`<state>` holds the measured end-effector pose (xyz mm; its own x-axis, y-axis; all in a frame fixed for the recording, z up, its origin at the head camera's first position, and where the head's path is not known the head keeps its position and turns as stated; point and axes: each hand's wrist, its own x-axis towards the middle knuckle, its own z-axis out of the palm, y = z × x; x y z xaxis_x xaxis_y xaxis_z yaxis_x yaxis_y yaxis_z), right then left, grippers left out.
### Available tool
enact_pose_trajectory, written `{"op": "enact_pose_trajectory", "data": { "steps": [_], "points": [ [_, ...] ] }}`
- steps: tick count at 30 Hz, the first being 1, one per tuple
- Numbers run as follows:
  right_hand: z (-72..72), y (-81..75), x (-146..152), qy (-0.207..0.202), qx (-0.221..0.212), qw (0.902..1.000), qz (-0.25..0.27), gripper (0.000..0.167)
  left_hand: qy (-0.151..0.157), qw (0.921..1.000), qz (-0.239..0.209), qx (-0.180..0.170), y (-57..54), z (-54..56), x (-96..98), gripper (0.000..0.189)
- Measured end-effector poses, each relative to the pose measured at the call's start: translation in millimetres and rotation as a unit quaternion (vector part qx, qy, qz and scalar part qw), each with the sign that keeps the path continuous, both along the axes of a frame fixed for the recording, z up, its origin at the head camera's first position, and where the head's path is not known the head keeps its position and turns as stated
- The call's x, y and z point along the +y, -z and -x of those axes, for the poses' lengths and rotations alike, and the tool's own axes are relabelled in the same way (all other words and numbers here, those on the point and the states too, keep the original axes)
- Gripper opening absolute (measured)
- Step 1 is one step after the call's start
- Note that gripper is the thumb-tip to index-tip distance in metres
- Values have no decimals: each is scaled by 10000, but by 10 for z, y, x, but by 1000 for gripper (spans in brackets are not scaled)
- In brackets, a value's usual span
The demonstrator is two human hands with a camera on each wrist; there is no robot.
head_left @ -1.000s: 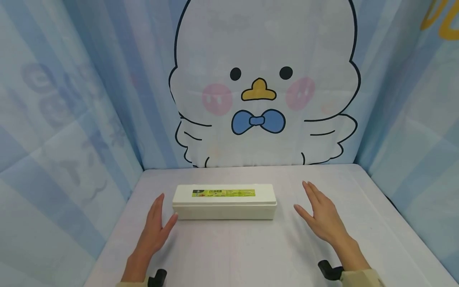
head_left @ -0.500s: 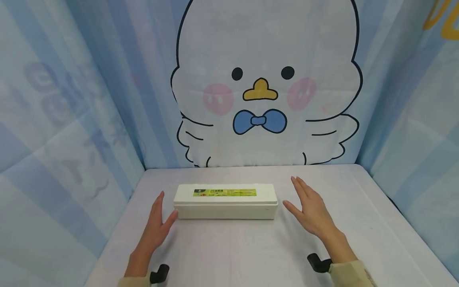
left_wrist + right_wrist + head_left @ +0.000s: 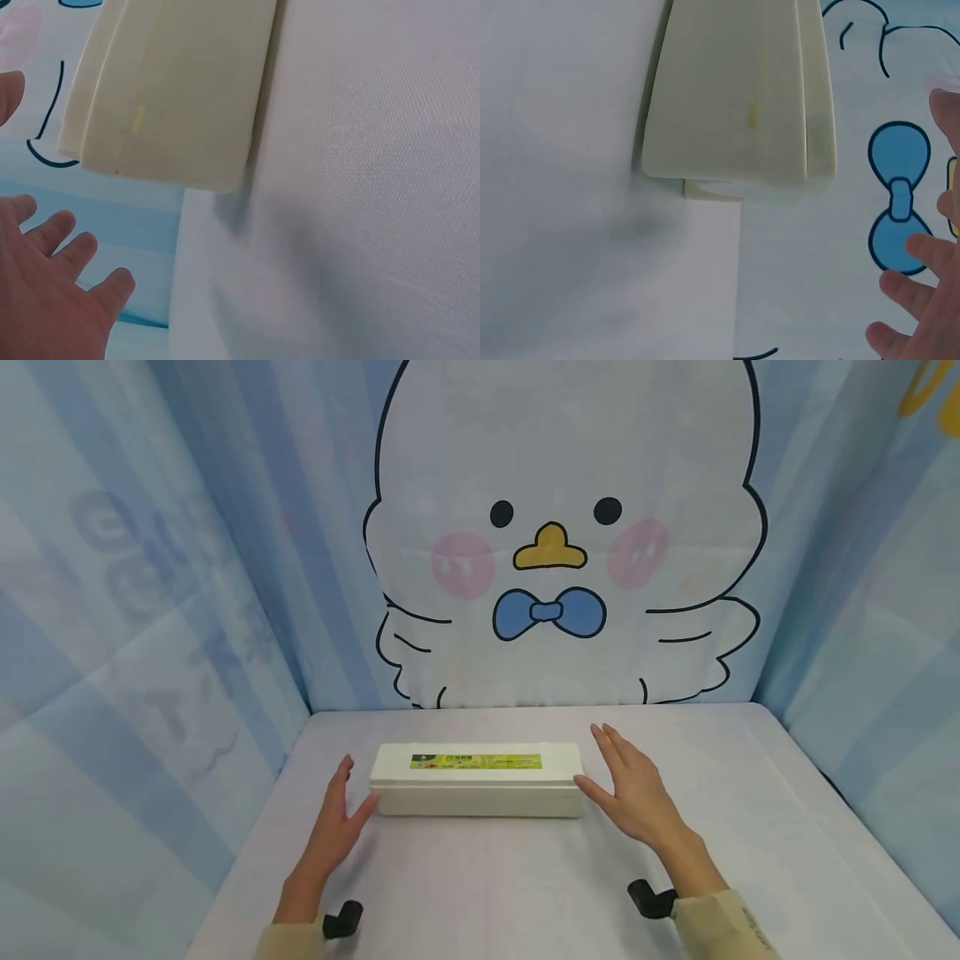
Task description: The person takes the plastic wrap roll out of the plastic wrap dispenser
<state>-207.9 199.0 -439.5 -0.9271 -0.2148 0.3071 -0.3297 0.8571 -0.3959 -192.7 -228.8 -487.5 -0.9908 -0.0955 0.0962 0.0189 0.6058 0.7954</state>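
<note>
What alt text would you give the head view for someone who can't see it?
A white lidded box with a yellow-green label sits on a white table between the left hand and the right hand, neither gripping it. Behind, a backdrop shows a bird in a bow tie.

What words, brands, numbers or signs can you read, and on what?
Yellow-green rectangular label on the long white plastic box: too small to read.
Orange lettering on the right blue-striped fabric wall: cut off, unreadable.
Faint bluish lettering on the left blue-striped fabric wall: too blurred to read.
</note>
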Motion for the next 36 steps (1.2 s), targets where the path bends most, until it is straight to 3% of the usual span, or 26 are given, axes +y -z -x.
{"op": "enact_pose_trajectory", "data": {
  "steps": [14, 22, 36],
  "points": [
    [81, 4, -136, -156, -187, 9996, 156, 85, 150, 9989, -421, -107, 86, 60, 18, 85],
    [139, 41, -209, -275, -224, 9992, 161, 87, 123, 9988, -443, -138, 122, 59, -5, 91],
    [259, 42, -389, -554, -224, 9981, -151, 93, 167, 9954, -893, -309, 206, 156, 30, 96]
  ]
}}
